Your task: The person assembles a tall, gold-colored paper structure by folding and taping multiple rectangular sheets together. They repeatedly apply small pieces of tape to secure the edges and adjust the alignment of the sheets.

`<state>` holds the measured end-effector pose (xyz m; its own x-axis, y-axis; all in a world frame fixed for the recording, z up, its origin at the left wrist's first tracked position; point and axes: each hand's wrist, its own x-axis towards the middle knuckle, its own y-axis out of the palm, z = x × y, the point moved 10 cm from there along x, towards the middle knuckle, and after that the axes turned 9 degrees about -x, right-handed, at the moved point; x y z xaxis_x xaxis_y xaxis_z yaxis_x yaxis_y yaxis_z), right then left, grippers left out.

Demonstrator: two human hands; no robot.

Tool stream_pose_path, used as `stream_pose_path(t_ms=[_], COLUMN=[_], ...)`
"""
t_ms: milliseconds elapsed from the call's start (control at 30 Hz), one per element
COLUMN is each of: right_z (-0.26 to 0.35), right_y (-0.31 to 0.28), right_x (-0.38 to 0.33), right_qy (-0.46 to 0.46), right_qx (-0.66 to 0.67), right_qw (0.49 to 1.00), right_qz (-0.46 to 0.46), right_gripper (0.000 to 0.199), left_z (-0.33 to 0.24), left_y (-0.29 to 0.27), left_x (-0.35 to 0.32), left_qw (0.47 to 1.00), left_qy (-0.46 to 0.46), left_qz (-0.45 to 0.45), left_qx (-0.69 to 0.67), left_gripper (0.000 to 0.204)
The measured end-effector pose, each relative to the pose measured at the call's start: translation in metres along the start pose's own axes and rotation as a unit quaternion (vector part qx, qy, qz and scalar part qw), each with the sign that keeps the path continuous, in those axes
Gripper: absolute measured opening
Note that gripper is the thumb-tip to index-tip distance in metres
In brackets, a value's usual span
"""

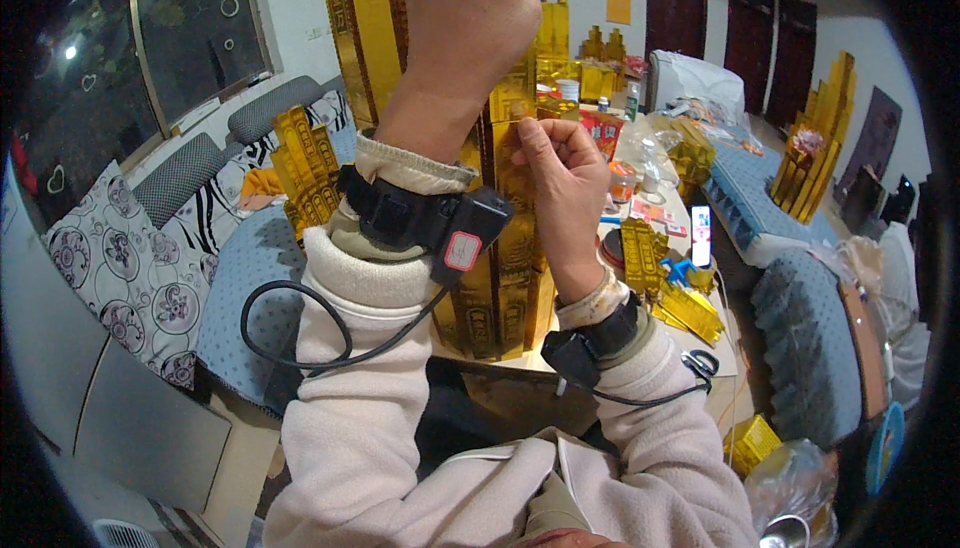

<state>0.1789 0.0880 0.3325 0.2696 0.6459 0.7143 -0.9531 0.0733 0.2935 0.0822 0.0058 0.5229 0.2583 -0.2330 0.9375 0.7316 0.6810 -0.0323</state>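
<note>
A tall tower of folded gold foil paper [500,293] stands upright on the table in front of me, with its upper part behind my arms. High at the top edge is my left hand [468,13], raised beside the tower; its fingers are mostly cut off or turned away. Lower and further right, my right hand [572,163] is closed at the tower's right side, thumb and forefinger pressed together. What they pinch, if anything, is too small to make out. Black straps with cables circle both wrists.
On the pale table [722,350] lie folded gold pieces [645,256], a lit phone [701,236], a blue object [684,271] and black-handled scissors [702,362]. Another gold tower [815,148] stands right, on a blue-covered bed [745,188]. A sofa [130,268] is left.
</note>
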Motion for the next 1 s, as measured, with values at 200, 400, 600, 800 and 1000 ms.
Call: stream_pose_path(t_ms=[200, 400, 600, 800, 1000], right_z=[0.001, 0.003, 0.003, 0.002, -0.003], right_y=[-0.001, -0.004, -0.003, -0.006, -0.011], right_x=[0.002, 0.007, 0.01, 0.012, 0.006], right_qy=[0.018, 0.029, 0.034, 0.048, 0.041], right_qx=[-0.024, -0.072, -0.104, -0.179, -0.24], right_qw=[1.0, 0.997, 0.994, 0.982, 0.969], right_qz=[-0.007, -0.011, 0.012, 0.029, 0.032], right_gripper=[0.021, 0.026, 0.024, 0.034, 0.038], left_z=[0.0, 0.0, -0.001, -0.002, -0.004], left_y=[-0.002, -0.004, -0.004, -0.003, -0.005], left_x=[-0.003, -0.004, -0.005, -0.007, -0.006], left_qw=[1.0, 0.999, 0.999, 1.0, 1.0], left_qy=[-0.004, -0.002, -0.002, -0.004, 0.01], left_qz=[-0.012, -0.027, -0.021, -0.019, -0.019], left_qx=[-0.01, -0.021, -0.025, -0.021, -0.021], left_gripper=[0.02, 0.019, 0.018, 0.019, 0.019])
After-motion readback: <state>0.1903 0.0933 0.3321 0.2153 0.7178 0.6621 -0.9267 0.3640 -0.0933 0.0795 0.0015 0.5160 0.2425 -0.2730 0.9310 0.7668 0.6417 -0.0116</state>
